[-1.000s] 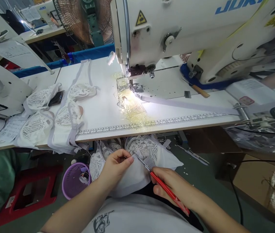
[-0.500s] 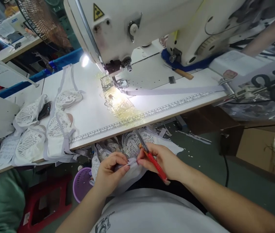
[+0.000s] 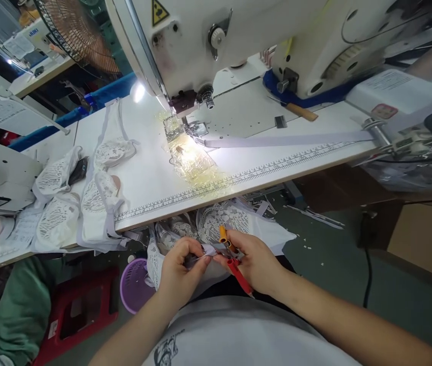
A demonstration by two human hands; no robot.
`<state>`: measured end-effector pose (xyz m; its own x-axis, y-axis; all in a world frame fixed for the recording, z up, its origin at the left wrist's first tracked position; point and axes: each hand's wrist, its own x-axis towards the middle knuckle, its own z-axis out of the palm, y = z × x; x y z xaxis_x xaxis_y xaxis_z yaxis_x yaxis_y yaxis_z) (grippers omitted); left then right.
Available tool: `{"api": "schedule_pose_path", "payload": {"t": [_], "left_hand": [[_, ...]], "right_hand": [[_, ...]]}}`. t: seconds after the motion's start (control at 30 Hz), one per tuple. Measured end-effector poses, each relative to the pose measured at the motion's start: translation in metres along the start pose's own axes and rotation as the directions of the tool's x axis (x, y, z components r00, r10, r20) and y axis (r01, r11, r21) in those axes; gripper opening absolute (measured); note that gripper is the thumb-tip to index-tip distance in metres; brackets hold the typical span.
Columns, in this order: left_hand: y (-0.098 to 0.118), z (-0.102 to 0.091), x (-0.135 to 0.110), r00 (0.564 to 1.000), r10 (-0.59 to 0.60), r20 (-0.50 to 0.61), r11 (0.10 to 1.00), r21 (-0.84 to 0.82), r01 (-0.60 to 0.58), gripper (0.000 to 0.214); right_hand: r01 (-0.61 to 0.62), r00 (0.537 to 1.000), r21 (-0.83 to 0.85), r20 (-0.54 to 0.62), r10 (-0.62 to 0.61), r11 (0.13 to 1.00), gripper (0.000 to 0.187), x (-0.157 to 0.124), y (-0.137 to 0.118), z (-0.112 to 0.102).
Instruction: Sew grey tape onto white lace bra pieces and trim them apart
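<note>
At the far left, a green sleeve (image 3: pixel 21 310) of another person was seen beside a red stool (image 3: pixel 107 300), both below the level of the white table (image 3: pixel 147 175). On that table, white lace bras (image 3: pixel 57 223) were laid close together, their lower borders hung over the front edge. Next along, on the floor, a purple basket (image 3: pixel 124 287) was placed close to the person's left forearm. The left hand (image 3: pixel 179 269) was held low, just out from the table's edge, with thumb and forefinger closed on a pale strip of fabric. Beneath both hands the white lace garment (image 3: pixel 225 222) was spread over the lap, its top partly covered from view by the table edge. Above, a stretch of tabletop was left between the bras and the sewing machine (image 3: pixel 200 56). By the right hand (image 3: pixel 257 259), a red-and-orange-handled tool (image 3: pixel 240 278) was held in curled fingers, close to the pinched strip; whether the strip was also gripped by that thumb could not be told. Farther right, a band of floor separated the right forearm from a cardboard box (image 3: pixel 424 239), and along the table a pale tape (image 3: pixel 284 141) was stretched behind the printed ruler (image 3: pixel 269 169).
</note>
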<state>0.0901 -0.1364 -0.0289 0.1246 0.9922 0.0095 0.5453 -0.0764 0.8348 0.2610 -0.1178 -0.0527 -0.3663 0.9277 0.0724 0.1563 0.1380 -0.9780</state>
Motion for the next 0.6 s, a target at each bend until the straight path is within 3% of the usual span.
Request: {"api": "schedule_pose_path", "payload": {"t": [0.17,0.27,0.47,0.6], "left_hand": [[-0.0010,-0.0012,0.0007,0.976,-0.187,0.110,0.982,0.020,0.186,0.016],[-0.0010,-0.0021,0.0021,0.950,-0.221,0.220,0.974,0.003,0.226,0.021],[-0.0018,0.0015,0.0023,0.973,-0.079,0.218,0.996,-0.014,0.084,0.028],[-0.0013,0.0035,0.0008,0.975,-0.022,0.220,0.997,0.074,0.006,0.030]], "right_hand": [[-0.013,1.000,0.033,0.016,0.013,0.999,0.027,-0.0009,0.0012,0.0004],[-0.064,0.997,0.031,0.038,0.063,0.997,0.028,-0.0023,0.0016,-0.0006],[-0.198,0.975,0.048,0.111,0.192,0.979,0.023,-0.0053,0.0015,-0.0022],[-0.168,0.982,-0.010,0.088,0.168,0.986,0.018,-0.0071,0.0014,-0.0008]]}}
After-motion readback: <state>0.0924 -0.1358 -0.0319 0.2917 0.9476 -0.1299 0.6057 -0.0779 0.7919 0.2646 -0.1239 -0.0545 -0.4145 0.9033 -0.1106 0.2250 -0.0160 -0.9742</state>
